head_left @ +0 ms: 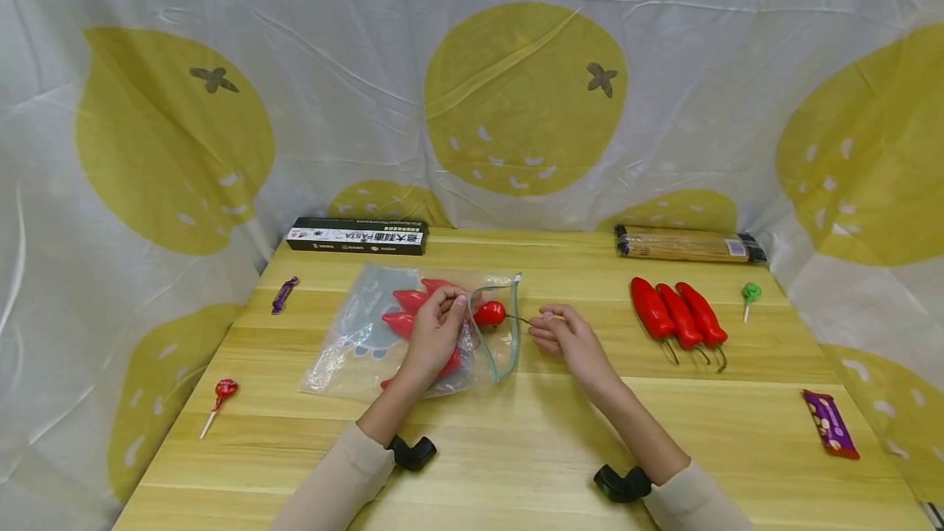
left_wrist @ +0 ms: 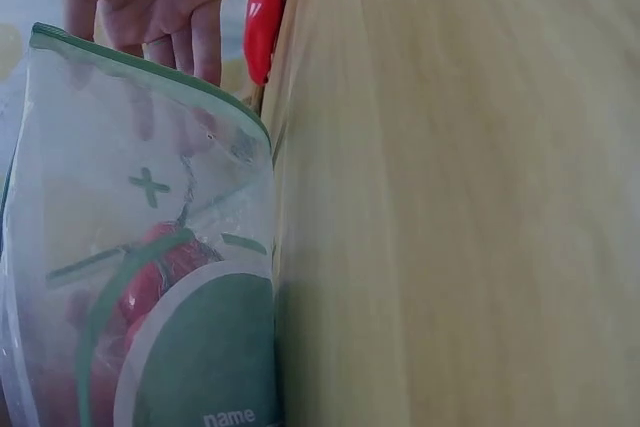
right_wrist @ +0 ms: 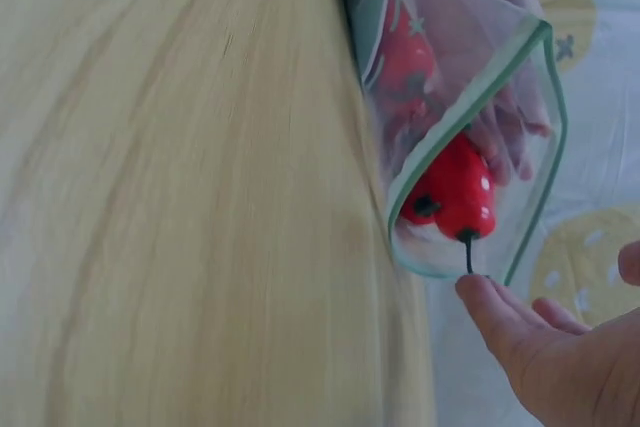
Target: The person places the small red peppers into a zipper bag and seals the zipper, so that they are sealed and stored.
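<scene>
Both forearms reach forward; left hand (head_left: 437, 326) has its fingers curled in a pinch, right hand (head_left: 564, 337) pinches with fingertips.

Peppers (head_left: 413, 310) in bag (head_left: 354, 342), table (head_left: 516, 449) centre

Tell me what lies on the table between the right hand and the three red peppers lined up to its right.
Nothing: in the head view only bare wood separates the right hand from the three red peppers.

head view from above, 2 close wrist views sharing bag (head_left: 413, 334)
</scene>
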### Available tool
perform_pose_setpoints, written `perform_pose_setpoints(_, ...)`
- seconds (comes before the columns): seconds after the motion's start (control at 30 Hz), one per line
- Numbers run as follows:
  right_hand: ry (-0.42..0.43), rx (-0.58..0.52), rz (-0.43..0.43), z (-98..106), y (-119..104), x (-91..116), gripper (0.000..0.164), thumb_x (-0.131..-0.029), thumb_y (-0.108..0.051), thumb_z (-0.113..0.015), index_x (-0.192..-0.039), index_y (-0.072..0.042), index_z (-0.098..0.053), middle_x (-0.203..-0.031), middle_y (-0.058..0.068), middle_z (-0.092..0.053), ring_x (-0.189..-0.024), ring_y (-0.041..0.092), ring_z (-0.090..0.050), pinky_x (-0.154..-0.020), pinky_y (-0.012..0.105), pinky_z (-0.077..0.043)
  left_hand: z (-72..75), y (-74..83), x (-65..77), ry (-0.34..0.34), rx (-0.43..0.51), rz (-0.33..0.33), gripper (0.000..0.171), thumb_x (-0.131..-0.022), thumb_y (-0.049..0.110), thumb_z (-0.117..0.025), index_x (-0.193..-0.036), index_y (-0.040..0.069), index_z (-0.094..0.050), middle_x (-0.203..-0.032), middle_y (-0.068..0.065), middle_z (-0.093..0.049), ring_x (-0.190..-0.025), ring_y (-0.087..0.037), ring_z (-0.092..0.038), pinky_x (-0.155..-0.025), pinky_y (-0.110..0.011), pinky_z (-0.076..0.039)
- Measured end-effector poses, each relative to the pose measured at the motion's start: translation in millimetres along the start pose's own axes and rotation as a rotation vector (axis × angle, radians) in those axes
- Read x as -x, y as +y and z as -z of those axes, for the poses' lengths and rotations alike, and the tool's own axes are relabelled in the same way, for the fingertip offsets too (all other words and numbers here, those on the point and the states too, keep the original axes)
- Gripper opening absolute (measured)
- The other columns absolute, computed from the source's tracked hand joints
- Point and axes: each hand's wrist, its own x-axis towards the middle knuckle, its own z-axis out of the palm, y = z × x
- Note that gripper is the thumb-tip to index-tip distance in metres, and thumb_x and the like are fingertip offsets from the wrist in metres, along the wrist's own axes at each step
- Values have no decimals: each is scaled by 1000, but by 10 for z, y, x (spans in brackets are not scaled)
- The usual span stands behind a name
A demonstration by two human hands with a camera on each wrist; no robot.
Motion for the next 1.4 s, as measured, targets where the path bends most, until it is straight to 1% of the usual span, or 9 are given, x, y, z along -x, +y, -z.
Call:
perform_pose_setpoints(0.2,-85,-106,86,-105,-17,1,57,-105,-43,-37,-141,1,-35,-144,28,-44,-135,40,-43,-110,44,-38,0,35,3,-28,44,19,23,-100,22,-54,-113,3,-58,-119,-14,-66,-112,-26,-64,-91,-22,-52)
perform_pose_setpoints(0.43,-235,-161,207,-340,-34,-95,64,-106,-47,-24,-147,2,-21,-150,29,-34,-141,43,-32,-116,54,-26,-40,89,36,-38,41,-23,24,-101,22,-51,-115,2,-55,-120,-16,-62,-118,-27,-60,-91,-23,-52)
perform_pose_setpoints(0.63,-249,-138,221,-446,-32,-147,62,-106,-46,-24,-147,0,-22,-150,26,-37,-141,41,-34,-115,56,-26,-41,72,51,-18,43,-46,27,-100,31,-53,-112,7,-57,-117,-12,-63,-114,-24,-62,-91,-25,-52)
perform_pose_setpoints(0.77,-191,-75,243,-348,-32,-122,58,-106,-43,-28,-144,1,-30,-145,29,-41,-135,45,-40,-111,58,-32,-31,60,49,-1,46,-47,25,-100,31,-54,-110,9,-58,-114,-11,-64,-111,-24,-63,-89,-26,-53)
perform_pose_setpoints(0.87,-97,3,259,-185,-34,-73,49,-105,-38,-40,-138,-2,-40,-136,28,-50,-127,45,-48,-105,57,-40,-28,55,39,-12,70,-53,25,-99,30,-55,-112,8,-58,-117,-11,-67,-113,-22,-64,-89,-25,-54)
perform_pose_setpoints(1.03,71,207,247,224,1,32,39,-98,-34,-57,-129,-10,-53,-123,18,-61,-112,33,-61,-92,34,-54,-41,51,28,-32,107,-63,27,-98,29,-56,-113,6,-57,-122,-18,-66,-113,-21,-65,-90,-24,-54)
perform_pose_setpoints(1.13,175,352,237,486,34,100,39,-95,-38,-61,-126,-14,-56,-118,10,-65,-104,17,-64,-85,19,-53,-35,48,27,-19,80,-58,28,-98,30,-56,-112,6,-58,-117,-18,-67,-109,-20,-66,-89,-23,-54)
perform_pose_setpoints(1.23,288,485,232,721,56,166,39,-93,-41,-63,-124,-17,-59,-114,3,-66,-99,5,-62,-81,12,-50,-24,31,17,-6,48,-49,27,-97,31,-57,-111,8,-59,-110,-13,-68,-104,-18,-66,-88,-26,-55)
perform_pose_setpoints(1.4,442,593,196,1027,71,250,41,-91,-41,-67,-119,-11,-62,-111,7,-68,-96,10,-62,-77,6,-46,-4,9,-7,6,44,-20,25,-96,27,-59,-114,10,-63,-107,-13,-66,-92,-15,-64,-88,-45,-55)
